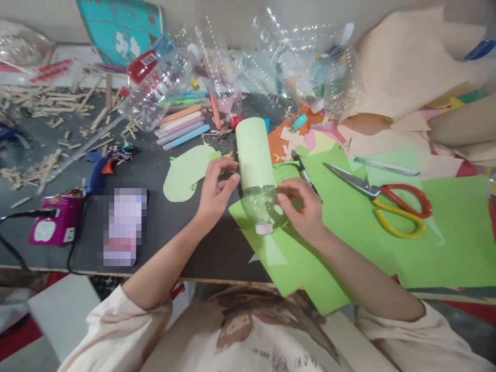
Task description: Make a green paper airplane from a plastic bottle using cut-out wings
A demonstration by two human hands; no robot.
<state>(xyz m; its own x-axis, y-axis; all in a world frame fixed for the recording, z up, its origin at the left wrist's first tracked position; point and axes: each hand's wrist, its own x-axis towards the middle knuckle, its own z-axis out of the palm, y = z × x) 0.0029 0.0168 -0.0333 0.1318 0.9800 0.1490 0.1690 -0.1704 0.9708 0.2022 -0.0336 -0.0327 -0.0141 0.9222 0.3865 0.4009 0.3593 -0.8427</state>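
Observation:
A clear plastic bottle (pixel 258 202) with a white cap lies with the cap toward me. Pale green paper (pixel 253 152) wraps its body up to the shoulder. My left hand (pixel 217 190) is at the bottle's left side, thumb and fingers apart, fingertips close to the paper's edge. On the other side, my right hand (pixel 301 206) has its bent fingers and thumb at the bottle's shoulder, with a gap between them. Whether either hand touches the bottle I cannot tell. Left of the bottle lies a rounded pale green paper cutout (pixel 184 175).
Bright green paper sheets (pixel 457 232) cover the right side, under scissors (pixel 375 194) and a pen (pixel 387 166). A phone (pixel 124 227), a glue gun (pixel 95 168) and a purple box (pixel 56 219) sit left. Markers (pixel 182 126), plastic bottles (pixel 306 57) and wood sticks (pixel 58 106) lie behind.

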